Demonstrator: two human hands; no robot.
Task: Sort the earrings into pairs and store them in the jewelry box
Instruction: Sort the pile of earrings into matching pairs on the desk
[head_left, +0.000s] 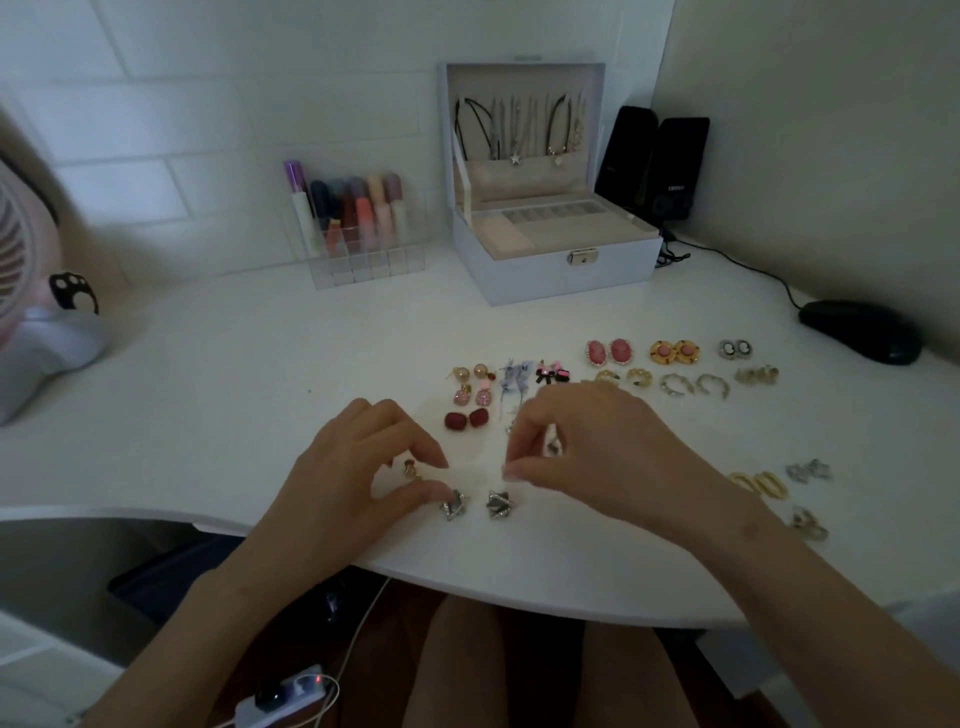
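Observation:
Two silver star earrings (454, 506) (498, 504) lie side by side near the desk's front edge. My left hand (358, 473) arches over a small gold stud (410, 467), and its thumb tip touches the left star earring. My right hand (587, 452) hovers just above the right star earring, its thumb and forefinger pinched on something tiny and pale that is too small to make out. A small silver piece (553, 447) shows under that hand. The open grey jewelry box (561, 275) stands at the back, with necklaces hanging in its lid.
Sorted pairs lie in rows behind my hands: dark red (466, 419), pink oval (608, 352), orange round (674, 352), gold hoops (759, 484). A clear lipstick organiser (363, 260) stands back left, a fan (31, 312) far left, a black mouse (860, 332) and speakers (654, 161) at right.

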